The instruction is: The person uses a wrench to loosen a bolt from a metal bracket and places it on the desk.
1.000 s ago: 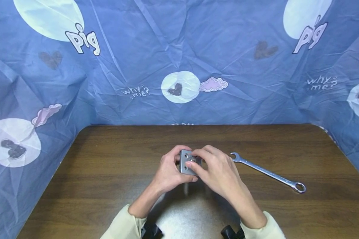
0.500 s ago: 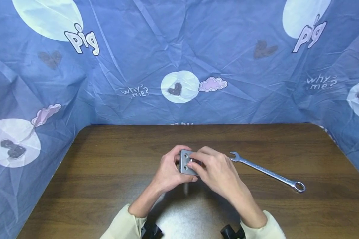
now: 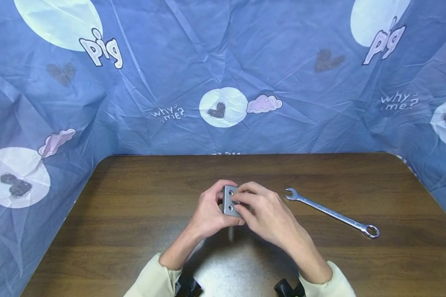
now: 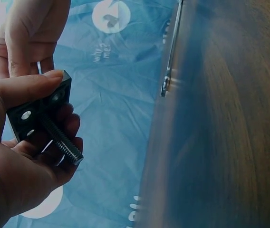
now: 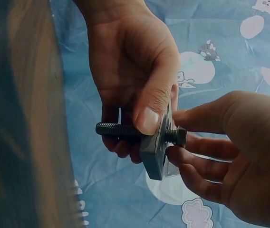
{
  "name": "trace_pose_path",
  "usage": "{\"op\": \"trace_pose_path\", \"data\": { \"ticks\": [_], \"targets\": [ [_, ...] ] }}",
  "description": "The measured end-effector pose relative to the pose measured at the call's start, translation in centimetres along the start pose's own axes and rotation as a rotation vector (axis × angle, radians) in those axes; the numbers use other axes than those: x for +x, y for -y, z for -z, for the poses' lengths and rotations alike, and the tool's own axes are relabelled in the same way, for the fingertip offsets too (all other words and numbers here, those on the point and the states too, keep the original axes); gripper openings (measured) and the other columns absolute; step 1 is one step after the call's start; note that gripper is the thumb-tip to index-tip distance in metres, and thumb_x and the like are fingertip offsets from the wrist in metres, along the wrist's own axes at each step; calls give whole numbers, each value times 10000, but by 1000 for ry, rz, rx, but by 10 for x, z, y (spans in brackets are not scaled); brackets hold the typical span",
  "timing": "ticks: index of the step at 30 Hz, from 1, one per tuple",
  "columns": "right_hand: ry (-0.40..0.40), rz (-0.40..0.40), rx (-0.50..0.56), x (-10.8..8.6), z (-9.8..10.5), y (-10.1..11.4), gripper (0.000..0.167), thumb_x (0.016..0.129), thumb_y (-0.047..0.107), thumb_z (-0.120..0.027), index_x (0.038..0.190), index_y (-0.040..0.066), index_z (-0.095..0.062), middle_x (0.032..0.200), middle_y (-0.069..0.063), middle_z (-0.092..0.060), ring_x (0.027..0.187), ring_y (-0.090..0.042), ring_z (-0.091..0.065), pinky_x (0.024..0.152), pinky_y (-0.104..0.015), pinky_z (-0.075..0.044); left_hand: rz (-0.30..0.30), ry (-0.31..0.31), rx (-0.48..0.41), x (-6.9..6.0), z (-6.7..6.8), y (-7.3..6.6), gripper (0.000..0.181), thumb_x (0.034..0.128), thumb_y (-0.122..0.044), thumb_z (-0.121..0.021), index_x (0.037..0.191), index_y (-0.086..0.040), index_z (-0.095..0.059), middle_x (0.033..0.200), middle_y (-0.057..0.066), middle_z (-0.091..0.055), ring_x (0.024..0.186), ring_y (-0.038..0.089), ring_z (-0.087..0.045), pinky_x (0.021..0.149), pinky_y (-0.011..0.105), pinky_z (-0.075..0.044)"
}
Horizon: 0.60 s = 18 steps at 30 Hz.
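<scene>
A thick grey metal plate point(image 3: 228, 201) with several holes is held off the table by my left hand point(image 3: 208, 212), thumb on one face and fingers round its edges. A bolt point(image 5: 118, 129) runs through the plate; its long threaded shank point(image 4: 62, 141) sticks out on the left hand's palm side. On the other side, the bolt head point(image 5: 181, 137) stands a short way off the plate, with some thread showing. The thumb and fingers of my right hand point(image 3: 269, 212) pinch round this head, mostly hiding it in the head view.
A combination wrench point(image 3: 330, 212) lies slantwise on the brown wooden table point(image 3: 134, 198), right of my hands. Blue printed cloth point(image 3: 163, 74) hangs behind the table and along both sides.
The fingers of my right hand have shifted round the bolt head and slightly left, covering more of it. My left hand and the plate stay almost still.
</scene>
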State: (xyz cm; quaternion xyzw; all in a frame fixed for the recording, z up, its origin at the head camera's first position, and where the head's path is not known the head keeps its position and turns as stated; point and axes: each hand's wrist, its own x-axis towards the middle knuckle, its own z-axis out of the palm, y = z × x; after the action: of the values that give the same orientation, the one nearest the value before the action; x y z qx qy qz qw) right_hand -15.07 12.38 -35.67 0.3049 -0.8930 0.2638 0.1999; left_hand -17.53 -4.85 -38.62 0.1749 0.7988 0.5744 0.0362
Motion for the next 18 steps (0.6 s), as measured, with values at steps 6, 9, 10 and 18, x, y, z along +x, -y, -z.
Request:
{"op": "trace_pose_path", "data": {
  "ticks": [6, 9, 10, 18],
  "targets": [
    [-47, 73, -53, 1, -1, -2, 67, 833, 110, -783, 899, 98, -780, 982, 4, -727, 911, -140, -695, 801, -313, -568, -8, 18, 1, 0, -1, 1, 714, 582, -42, -896, 1226, -105, -592, 920, 153, -758, 740, 57, -658, 660, 230, -520],
    [-54, 102, -67, 1, -1, -2, 99, 815, 57, -784, 897, 110, -785, 973, 21, -737, 924, -136, -684, 820, -328, -554, -9, 15, 6, 0, -1, 0, 719, 582, -37, -896, 1229, -108, -591, 924, 148, -759, 751, 60, -661, 675, 230, -515],
    [-55, 111, -66, 1, -1, -3, 126, 806, 33, -781, 899, 118, -785, 971, 27, -741, 930, -133, -681, 822, -330, -550, -9, 12, 11, 0, -1, 0, 719, 582, -37, -897, 1229, -109, -592, 922, 143, -760, 758, 61, -663, 685, 231, -512],
    [-75, 170, -30, 1, -1, -3, 305, 735, -116, -707, 877, 147, -766, 940, 51, -751, 968, -133, -668, 798, -328, -531, -7, -2, 34, -1, 0, 1, 724, 574, -45, -902, 1227, -101, -595, 885, 123, -762, 772, 64, -666, 723, 234, -503]
  ]
}}
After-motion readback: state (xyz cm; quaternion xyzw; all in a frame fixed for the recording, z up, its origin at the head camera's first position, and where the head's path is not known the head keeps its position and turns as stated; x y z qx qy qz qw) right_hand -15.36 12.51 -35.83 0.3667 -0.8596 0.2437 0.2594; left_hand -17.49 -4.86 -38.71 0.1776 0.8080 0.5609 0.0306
